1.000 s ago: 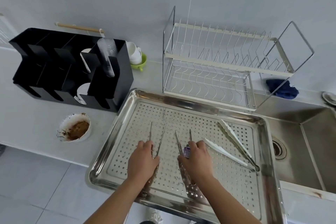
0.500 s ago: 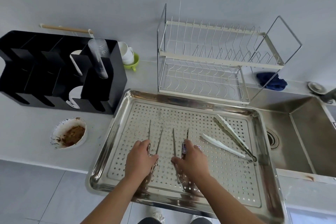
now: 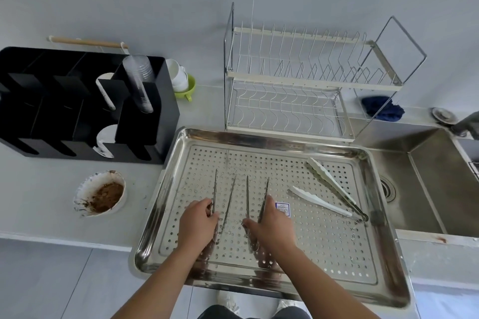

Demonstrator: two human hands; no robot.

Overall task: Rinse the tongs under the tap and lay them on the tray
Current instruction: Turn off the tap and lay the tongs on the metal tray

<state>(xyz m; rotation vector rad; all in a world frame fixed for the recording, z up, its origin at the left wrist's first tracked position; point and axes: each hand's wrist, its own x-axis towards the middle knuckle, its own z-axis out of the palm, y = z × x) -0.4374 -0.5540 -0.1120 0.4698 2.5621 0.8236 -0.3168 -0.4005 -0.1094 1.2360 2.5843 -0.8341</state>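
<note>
Two tongs, apparently pinched: left hand, right hand. Long axes run ahead of fingers; sink rightward, right hand nearer.

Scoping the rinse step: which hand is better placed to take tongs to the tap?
Right, probably. The right hand pinches the middle tongs on the tray, and the sink and tap lie on that side. The left hand, holding the left tongs, would have to cross over it.
</note>
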